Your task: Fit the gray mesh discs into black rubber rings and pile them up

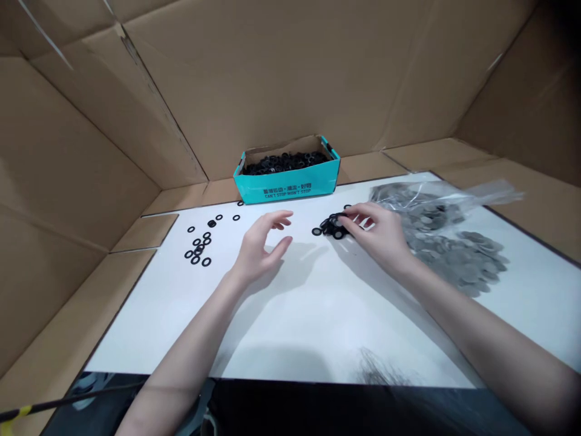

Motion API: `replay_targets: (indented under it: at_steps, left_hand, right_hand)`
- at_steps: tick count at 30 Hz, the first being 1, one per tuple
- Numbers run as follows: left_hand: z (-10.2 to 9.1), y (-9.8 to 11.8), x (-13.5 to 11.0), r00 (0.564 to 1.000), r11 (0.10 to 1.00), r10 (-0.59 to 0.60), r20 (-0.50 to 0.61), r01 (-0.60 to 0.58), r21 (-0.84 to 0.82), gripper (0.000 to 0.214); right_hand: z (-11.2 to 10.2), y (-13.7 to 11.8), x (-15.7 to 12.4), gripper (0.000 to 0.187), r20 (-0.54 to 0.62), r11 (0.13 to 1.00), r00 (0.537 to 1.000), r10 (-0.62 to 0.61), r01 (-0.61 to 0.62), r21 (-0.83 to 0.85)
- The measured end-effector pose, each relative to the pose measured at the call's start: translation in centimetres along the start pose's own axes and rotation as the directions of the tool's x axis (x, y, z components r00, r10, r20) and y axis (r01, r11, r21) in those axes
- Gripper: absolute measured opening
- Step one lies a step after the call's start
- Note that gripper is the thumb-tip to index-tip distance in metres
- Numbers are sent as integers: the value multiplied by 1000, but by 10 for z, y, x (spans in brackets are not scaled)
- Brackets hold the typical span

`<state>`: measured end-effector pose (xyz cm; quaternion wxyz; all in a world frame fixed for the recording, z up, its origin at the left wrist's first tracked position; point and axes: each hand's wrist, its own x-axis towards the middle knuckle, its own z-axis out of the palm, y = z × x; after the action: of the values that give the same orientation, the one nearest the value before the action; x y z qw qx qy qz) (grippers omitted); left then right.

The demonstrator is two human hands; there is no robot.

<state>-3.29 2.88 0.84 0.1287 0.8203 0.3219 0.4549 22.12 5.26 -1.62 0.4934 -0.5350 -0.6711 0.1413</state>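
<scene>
Lying just right of the middle of the frame, a small pile of black rings (330, 225) is touching the fingertips of the right hand (376, 230) (I cannot tell if it is gripping one). The pile is making a messy heap, with no clear long side. The left hand (261, 247) is hovering open and empty, farther off, to the pile's left.

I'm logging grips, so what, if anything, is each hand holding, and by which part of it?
The left hand holds nothing. The right hand is at the pile of black rings; whether it pinches one, and where, can't be told.
</scene>
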Motion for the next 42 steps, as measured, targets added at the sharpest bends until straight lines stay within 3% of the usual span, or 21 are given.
replay_targets:
  at_steps: [6,12,15,19,22,25,29,33,38,42]
  left_hand:
    - [-15,-19,4,990,990,-102,-95,111,91,31]
    - [-34,-45,2,937,932,-291,-194,323,164,29]
    - [-45,-63,-3,884,837,-387,-262,456,303,29]
    - [-61,-84,-12,785,552,-536,-311,605,574,37]
    - [-66,-94,-20,741,463,-590,-321,636,618,40]
    - [-61,-100,-25,712,418,-648,-273,631,653,42]
    - [-50,-101,-24,705,431,-686,-179,593,680,40]
    - [-49,-98,-18,725,458,-673,-151,567,685,33]
    - [-51,-96,-14,744,475,-649,-161,561,678,24]
    - [-49,-94,-12,761,510,-626,-171,565,648,19]
  right_hand:
    - [-4,21,10,17,-16,976,989,148,-149,-156]
    - [-4,23,11,18,38,916,984,175,-149,-372]
    - [-7,22,11,25,73,874,980,184,-130,-468]
    - [-9,18,9,28,133,777,946,297,-159,-609]
    - [-11,15,8,31,172,763,922,348,-171,-623]
    - [-17,11,8,32,170,776,928,332,-166,-608]
    - [-36,5,7,32,143,777,928,343,-196,-598]
    - [-63,9,2,31,114,768,932,343,-208,-606]
    - [-95,44,-10,29,16,694,951,310,-215,-687]
    - [-104,71,-20,29,54,672,972,227,-116,-731]
